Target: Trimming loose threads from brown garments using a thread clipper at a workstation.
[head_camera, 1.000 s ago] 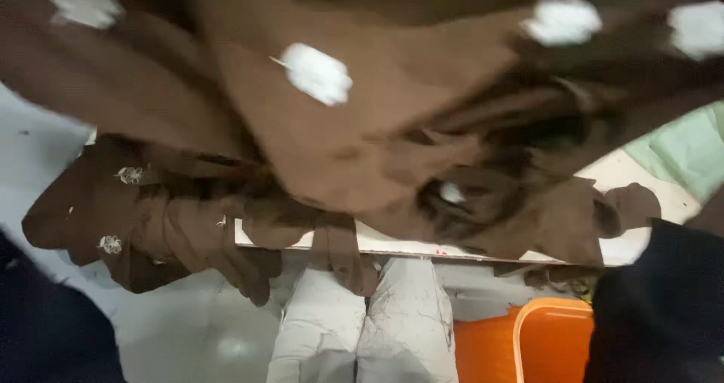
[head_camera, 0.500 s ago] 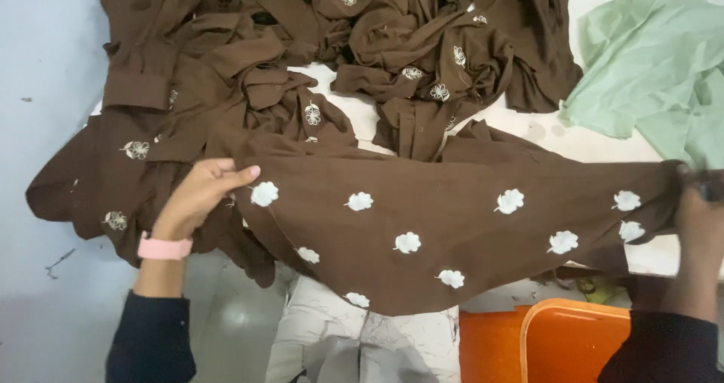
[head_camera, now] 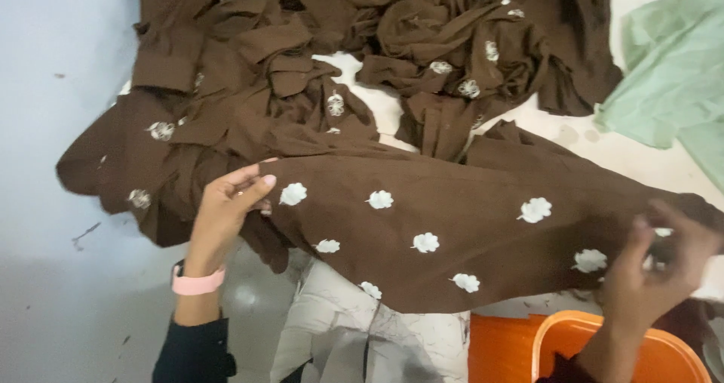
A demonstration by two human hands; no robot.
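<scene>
A brown cloth piece (head_camera: pixel 452 224) with white embroidered flowers lies stretched across the table's front edge. My left hand (head_camera: pixel 230 202), with a pink wristband, grips its left end, thumb on top. My right hand (head_camera: pixel 656 266) pinches the cloth's right end near a white flower; the hand is blurred. Behind the stretched piece lies a heap of more brown flowered cloth (head_camera: pixel 317 66).
Pale green fabric (head_camera: pixel 671 73) lies at the back right on the white table (head_camera: pixel 626 153). An orange plastic tub (head_camera: pixel 603 353) stands on the floor below my right hand. My light trousers (head_camera: pixel 354 338) show under the cloth. Grey floor (head_camera: pixel 45 202) lies to the left.
A second ago the brown cloth was up close to the camera. It has come down flat along the table edge, and both hands now hold its ends a little lower.
</scene>
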